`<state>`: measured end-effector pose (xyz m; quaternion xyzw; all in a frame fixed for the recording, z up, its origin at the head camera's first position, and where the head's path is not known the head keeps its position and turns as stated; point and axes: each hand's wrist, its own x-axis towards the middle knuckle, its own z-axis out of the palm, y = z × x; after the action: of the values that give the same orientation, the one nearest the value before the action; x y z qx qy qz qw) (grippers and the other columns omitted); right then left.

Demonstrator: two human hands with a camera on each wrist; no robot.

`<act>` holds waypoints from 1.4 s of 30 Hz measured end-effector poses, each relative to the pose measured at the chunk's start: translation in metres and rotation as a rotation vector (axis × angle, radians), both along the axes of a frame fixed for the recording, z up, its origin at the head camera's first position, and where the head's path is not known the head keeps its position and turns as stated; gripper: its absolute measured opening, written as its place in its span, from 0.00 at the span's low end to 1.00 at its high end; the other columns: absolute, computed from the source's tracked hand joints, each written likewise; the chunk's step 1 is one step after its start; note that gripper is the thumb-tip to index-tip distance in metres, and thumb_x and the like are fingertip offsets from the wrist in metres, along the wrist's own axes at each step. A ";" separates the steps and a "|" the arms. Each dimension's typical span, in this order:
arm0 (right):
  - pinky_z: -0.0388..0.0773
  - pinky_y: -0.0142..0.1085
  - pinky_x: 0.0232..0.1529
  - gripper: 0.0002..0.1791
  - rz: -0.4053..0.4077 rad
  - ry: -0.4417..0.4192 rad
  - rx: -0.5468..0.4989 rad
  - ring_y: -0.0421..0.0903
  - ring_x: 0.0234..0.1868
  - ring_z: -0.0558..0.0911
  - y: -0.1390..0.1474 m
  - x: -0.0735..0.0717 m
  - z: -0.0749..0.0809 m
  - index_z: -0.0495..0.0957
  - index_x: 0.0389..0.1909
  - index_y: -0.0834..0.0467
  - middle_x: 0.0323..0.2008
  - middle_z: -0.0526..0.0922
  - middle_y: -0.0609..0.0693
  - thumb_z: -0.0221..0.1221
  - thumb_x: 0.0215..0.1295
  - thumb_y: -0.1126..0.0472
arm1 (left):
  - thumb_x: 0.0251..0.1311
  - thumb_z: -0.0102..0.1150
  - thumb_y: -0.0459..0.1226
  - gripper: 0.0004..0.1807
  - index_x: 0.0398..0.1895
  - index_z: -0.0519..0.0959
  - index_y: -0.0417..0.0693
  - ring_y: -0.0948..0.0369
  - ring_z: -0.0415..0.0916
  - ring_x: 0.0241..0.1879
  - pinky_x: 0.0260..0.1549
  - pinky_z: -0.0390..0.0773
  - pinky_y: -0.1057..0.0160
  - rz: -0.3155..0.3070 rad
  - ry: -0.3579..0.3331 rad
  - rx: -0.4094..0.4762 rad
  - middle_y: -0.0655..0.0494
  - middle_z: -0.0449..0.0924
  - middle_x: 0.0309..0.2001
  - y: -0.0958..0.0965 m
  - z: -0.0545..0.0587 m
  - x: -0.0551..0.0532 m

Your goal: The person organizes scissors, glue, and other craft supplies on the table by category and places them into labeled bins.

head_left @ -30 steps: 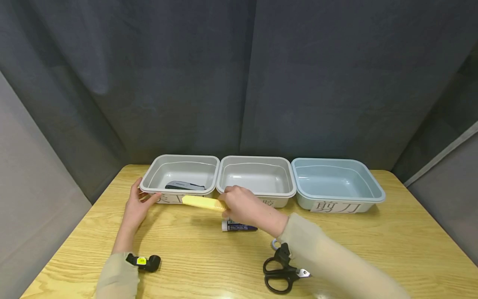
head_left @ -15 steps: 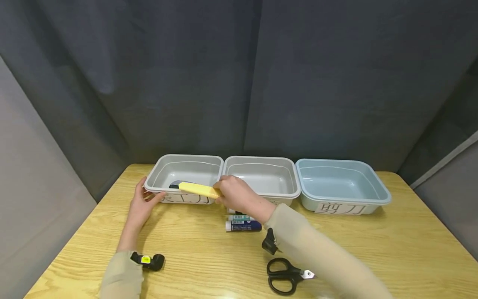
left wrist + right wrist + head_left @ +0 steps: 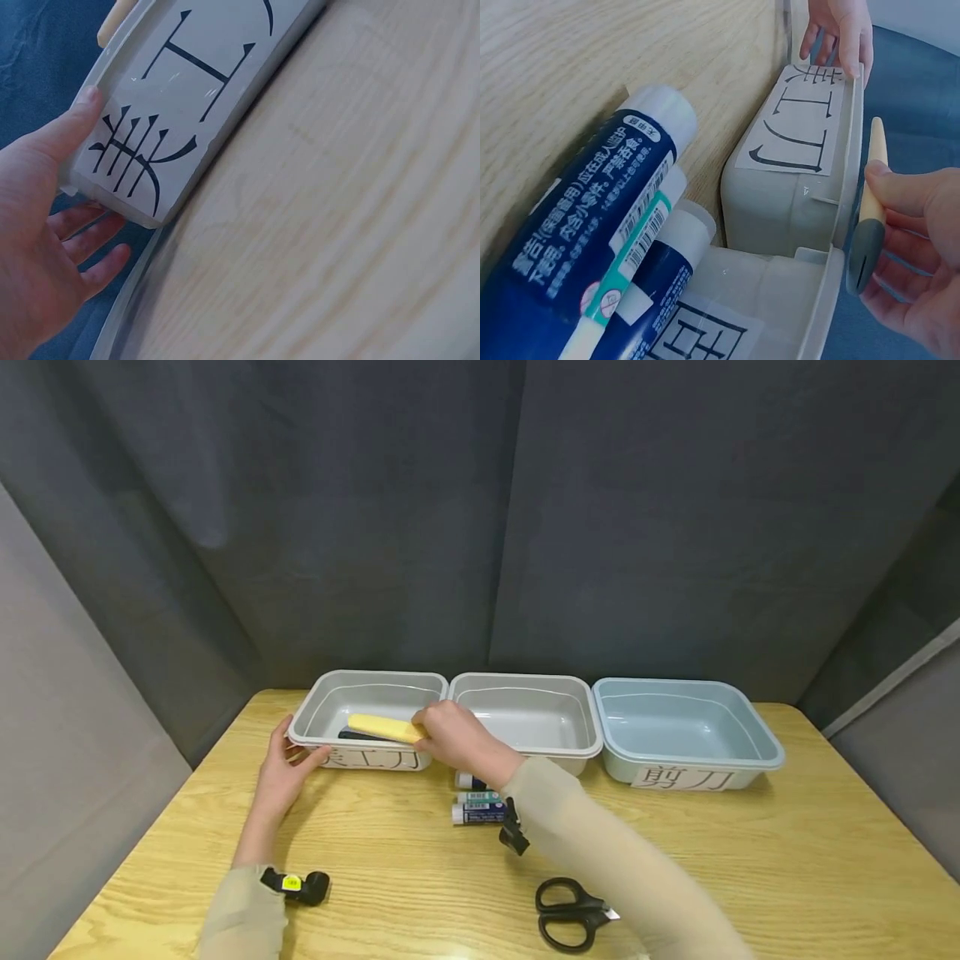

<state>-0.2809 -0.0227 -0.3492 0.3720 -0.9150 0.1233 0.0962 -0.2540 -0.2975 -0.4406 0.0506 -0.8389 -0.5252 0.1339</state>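
My right hand (image 3: 459,739) pinches a yellow utility knife (image 3: 382,727) by one end, over the left grey box (image 3: 303,710). In the right wrist view, the knife's near end (image 3: 866,255) is dark grey, with the thumb on the yellow body. Partly hidden beneath it, a grey-and-black utility knife (image 3: 360,736) lies in the box. My left hand (image 3: 281,781) holds that box at its front left corner; in the left wrist view the thumb (image 3: 84,101) is on the front rim and the other fingers are bent around the side. Black characters mark the box's front label (image 3: 375,758).
A grey box (image 3: 525,677) stands in the middle and a pale blue box (image 3: 618,768) at the right, both labelled in front. Three tubes like glue sticks (image 3: 477,814) lie before the middle box, partly under my right forearm. Black-handled scissors (image 3: 570,914) lie nearer on the table.
My right hand has moved left and away from me, carrying the yellow utility knife from in front of the left box to over its inside. My left hand stays at the corner.
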 end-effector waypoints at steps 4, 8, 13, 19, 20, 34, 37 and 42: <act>0.74 0.33 0.31 0.11 -0.015 -0.005 -0.001 0.41 0.29 0.75 -0.008 -0.005 -0.003 0.82 0.36 0.57 0.31 0.82 0.48 0.64 0.54 0.56 | 0.53 0.62 0.46 0.50 0.72 0.41 0.50 0.44 0.60 0.58 0.59 0.64 0.48 0.008 -0.004 0.003 0.36 0.57 0.63 -0.001 -0.001 0.003; 0.73 0.34 0.31 0.09 -0.017 0.007 -0.028 0.42 0.29 0.75 -0.014 -0.011 -0.006 0.82 0.33 0.56 0.30 0.81 0.47 0.64 0.53 0.57 | 0.53 0.62 0.46 0.50 0.72 0.41 0.51 0.44 0.60 0.58 0.58 0.64 0.48 0.012 -0.009 0.002 0.36 0.58 0.63 -0.002 -0.001 0.004; 0.74 0.35 0.34 0.08 0.008 0.042 -0.027 0.43 0.31 0.76 -0.023 -0.019 -0.007 0.82 0.33 0.56 0.30 0.81 0.47 0.64 0.53 0.57 | 0.52 0.63 0.46 0.50 0.71 0.41 0.52 0.44 0.60 0.58 0.58 0.64 0.49 0.014 -0.011 0.008 0.37 0.58 0.63 -0.002 0.000 0.005; 0.75 0.36 0.35 0.08 0.030 0.068 -0.010 0.43 0.32 0.77 -0.032 -0.026 -0.006 0.82 0.31 0.56 0.29 0.81 0.47 0.66 0.52 0.56 | 0.52 0.63 0.46 0.50 0.71 0.42 0.50 0.45 0.61 0.58 0.58 0.65 0.49 0.007 0.002 0.005 0.36 0.59 0.63 -0.002 -0.001 0.002; 0.75 0.36 0.35 0.08 0.028 0.068 -0.007 0.44 0.33 0.78 -0.033 -0.027 -0.006 0.82 0.31 0.56 0.29 0.81 0.47 0.66 0.51 0.56 | 0.52 0.63 0.46 0.50 0.71 0.42 0.50 0.45 0.61 0.57 0.58 0.65 0.49 0.005 0.003 0.004 0.36 0.59 0.62 -0.001 -0.001 0.002; 0.74 0.36 0.49 0.19 -0.085 -0.068 -0.063 0.44 0.46 0.78 -0.048 -0.042 -0.027 0.82 0.43 0.54 0.42 0.82 0.47 0.67 0.49 0.52 | 0.52 0.63 0.45 0.49 0.71 0.43 0.49 0.45 0.61 0.57 0.58 0.65 0.49 0.001 0.011 0.023 0.36 0.60 0.62 0.003 -0.001 0.002; 0.73 0.36 0.51 0.20 -0.106 -0.089 -0.064 0.44 0.47 0.78 -0.051 -0.044 -0.029 0.82 0.44 0.53 0.43 0.82 0.46 0.68 0.48 0.51 | 0.52 0.63 0.45 0.49 0.71 0.43 0.49 0.45 0.62 0.57 0.58 0.65 0.49 -0.003 0.013 0.022 0.36 0.60 0.62 0.003 -0.001 0.001; 0.72 0.35 0.51 0.19 -0.114 -0.134 -0.041 0.44 0.46 0.78 -0.055 -0.046 -0.029 0.82 0.43 0.53 0.42 0.83 0.46 0.67 0.49 0.52 | 0.52 0.63 0.45 0.49 0.71 0.43 0.50 0.45 0.61 0.58 0.58 0.65 0.49 0.005 0.004 0.014 0.36 0.59 0.62 0.002 0.000 0.003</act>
<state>-0.3270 -0.0777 -0.3779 0.3082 -0.9363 0.1609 0.0494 -0.2513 -0.2958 -0.4402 0.0528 -0.8348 -0.5307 0.1365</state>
